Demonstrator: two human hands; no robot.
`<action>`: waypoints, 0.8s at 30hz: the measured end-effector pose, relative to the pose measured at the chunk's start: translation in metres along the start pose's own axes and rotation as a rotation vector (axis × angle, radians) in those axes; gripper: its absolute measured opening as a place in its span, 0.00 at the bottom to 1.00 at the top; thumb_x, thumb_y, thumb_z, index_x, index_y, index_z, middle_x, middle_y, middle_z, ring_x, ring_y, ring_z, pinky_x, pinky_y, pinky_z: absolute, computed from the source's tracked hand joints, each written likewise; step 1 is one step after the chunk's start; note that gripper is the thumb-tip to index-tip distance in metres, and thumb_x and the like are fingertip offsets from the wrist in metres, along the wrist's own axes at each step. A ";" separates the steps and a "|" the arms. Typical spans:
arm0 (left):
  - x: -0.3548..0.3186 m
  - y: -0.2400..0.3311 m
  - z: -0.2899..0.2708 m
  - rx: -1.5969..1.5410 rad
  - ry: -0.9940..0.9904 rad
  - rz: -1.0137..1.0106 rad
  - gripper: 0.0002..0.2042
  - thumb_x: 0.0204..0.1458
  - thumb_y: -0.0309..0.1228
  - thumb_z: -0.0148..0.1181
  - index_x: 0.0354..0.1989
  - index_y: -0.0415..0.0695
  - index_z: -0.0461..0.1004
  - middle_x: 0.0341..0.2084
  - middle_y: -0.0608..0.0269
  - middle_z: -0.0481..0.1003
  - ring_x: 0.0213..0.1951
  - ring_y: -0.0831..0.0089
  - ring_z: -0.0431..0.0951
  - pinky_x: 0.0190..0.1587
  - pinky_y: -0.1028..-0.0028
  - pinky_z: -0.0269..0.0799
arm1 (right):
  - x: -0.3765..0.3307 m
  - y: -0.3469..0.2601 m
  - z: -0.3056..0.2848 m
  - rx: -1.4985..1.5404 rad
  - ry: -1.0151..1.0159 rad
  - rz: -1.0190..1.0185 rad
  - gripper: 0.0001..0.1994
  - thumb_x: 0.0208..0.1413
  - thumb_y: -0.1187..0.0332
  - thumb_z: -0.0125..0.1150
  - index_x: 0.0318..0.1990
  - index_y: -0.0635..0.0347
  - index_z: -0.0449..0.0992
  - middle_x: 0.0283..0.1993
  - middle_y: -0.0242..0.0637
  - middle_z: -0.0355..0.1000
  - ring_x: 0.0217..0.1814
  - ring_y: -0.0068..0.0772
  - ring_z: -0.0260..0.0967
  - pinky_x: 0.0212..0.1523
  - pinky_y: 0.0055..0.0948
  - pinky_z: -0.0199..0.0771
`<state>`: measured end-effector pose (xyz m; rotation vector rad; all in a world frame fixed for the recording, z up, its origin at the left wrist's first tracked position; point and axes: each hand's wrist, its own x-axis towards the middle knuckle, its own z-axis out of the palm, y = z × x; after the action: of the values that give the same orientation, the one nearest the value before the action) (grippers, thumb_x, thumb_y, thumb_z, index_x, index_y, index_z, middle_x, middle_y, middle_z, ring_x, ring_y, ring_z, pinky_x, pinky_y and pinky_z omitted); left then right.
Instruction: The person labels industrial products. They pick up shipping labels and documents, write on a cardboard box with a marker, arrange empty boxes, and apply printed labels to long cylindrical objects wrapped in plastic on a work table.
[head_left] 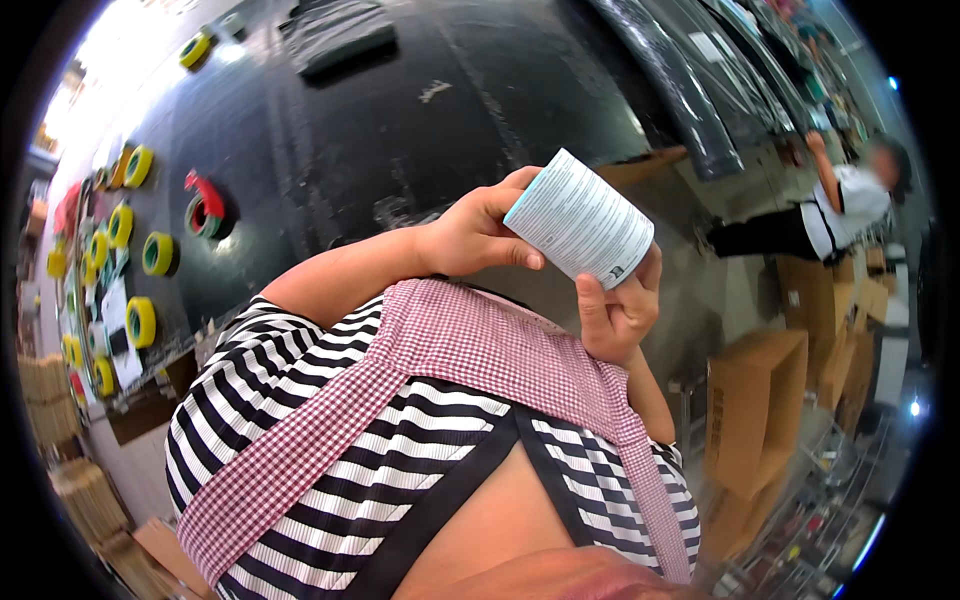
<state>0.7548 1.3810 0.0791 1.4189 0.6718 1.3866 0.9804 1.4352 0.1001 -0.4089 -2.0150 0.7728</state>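
"Across the upper part of the view, what takes up the most room?"

"A black, glossy table (290, 150). Over on the right, well apart from it all, stands a co-worker (845, 205) in a white top and dark trousers, one arm raised."

"And the next things down in size?"

"A long dark roll (680, 90) with a shiny wrapping, at the upper right, then an open cardboard box (733, 415) at the lower right. A dark folded bundle (340, 38) lies near the table's far side."

"How are the wearer's hands set?"

"Both are closed on one thing, a pale printed cylinder (580, 220) held tilted in front of the chest. The left grip (480, 230) has its light-blue-edged end, fingers passing behind, thumb along the lower edge. The right grip (628, 310) supports the opposite, lower-right end, thumb at the near side."

"So it sits between them?"

"Yes, touching both; the hidden fingertips can't be made out."

"Anything smaller?"

"Yellow tape rolls (148, 322), scattered toward the left of the table."
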 end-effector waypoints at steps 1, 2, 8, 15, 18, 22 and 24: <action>0.011 -0.008 0.003 -0.023 -0.026 -0.004 0.22 0.50 0.26 0.69 0.54 0.40 0.74 0.64 0.59 0.55 0.65 0.64 0.60 0.65 0.65 0.63 | -0.003 0.005 -0.010 -0.037 0.006 0.003 0.12 0.52 0.70 0.67 0.39 0.72 0.80 0.60 0.52 0.63 0.59 0.42 0.66 0.54 0.32 0.69; 0.023 -0.017 0.005 -0.039 -0.051 -0.006 0.22 0.50 0.27 0.69 0.55 0.40 0.73 0.65 0.59 0.55 0.65 0.64 0.59 0.65 0.65 0.62 | -0.005 0.012 -0.019 -0.073 0.016 0.004 0.11 0.52 0.70 0.68 0.38 0.72 0.80 0.60 0.52 0.63 0.59 0.43 0.66 0.54 0.33 0.69; 0.097 -0.079 0.012 -0.109 -0.092 -0.048 0.20 0.52 0.28 0.68 0.54 0.39 0.74 0.64 0.57 0.56 0.65 0.63 0.60 0.66 0.66 0.60 | 0.001 0.063 -0.063 -0.315 0.273 -0.044 0.17 0.50 0.62 0.72 0.37 0.65 0.73 0.60 0.52 0.63 0.61 0.48 0.64 0.59 0.41 0.66; 0.239 -0.148 0.020 -0.262 -0.194 -0.286 0.14 0.52 0.33 0.69 0.45 0.42 0.80 0.51 0.60 0.66 0.54 0.71 0.67 0.59 0.70 0.65 | 0.053 0.135 -0.136 -0.691 0.099 0.080 0.33 0.39 0.70 0.77 0.57 0.64 0.72 0.60 0.44 0.70 0.60 0.44 0.69 0.59 0.39 0.69; 0.286 -0.158 0.036 -0.122 -0.324 -0.163 0.14 0.51 0.33 0.70 0.44 0.42 0.80 0.48 0.61 0.67 0.52 0.73 0.68 0.56 0.71 0.67 | 0.059 0.146 -0.164 -0.657 0.230 0.144 0.30 0.39 0.73 0.77 0.54 0.63 0.74 0.58 0.42 0.72 0.59 0.43 0.71 0.56 0.36 0.73; 0.332 -0.167 0.068 -0.002 -0.397 -0.169 0.15 0.50 0.34 0.71 0.44 0.43 0.80 0.47 0.61 0.66 0.50 0.72 0.69 0.52 0.72 0.71 | 0.050 0.157 -0.201 -0.700 0.368 0.208 0.24 0.40 0.75 0.75 0.50 0.62 0.78 0.56 0.40 0.73 0.58 0.43 0.72 0.55 0.36 0.74; 0.353 -0.175 0.082 0.049 -0.427 -0.158 0.15 0.49 0.34 0.71 0.44 0.43 0.80 0.47 0.60 0.66 0.48 0.71 0.69 0.48 0.73 0.73 | 0.047 0.169 -0.219 -0.711 0.418 0.174 0.22 0.42 0.75 0.74 0.49 0.61 0.79 0.55 0.40 0.74 0.57 0.42 0.72 0.56 0.37 0.73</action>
<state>0.9423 1.7373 0.0732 1.5990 0.5263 0.9092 1.1386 1.6667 0.1030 -1.0670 -1.8086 0.0214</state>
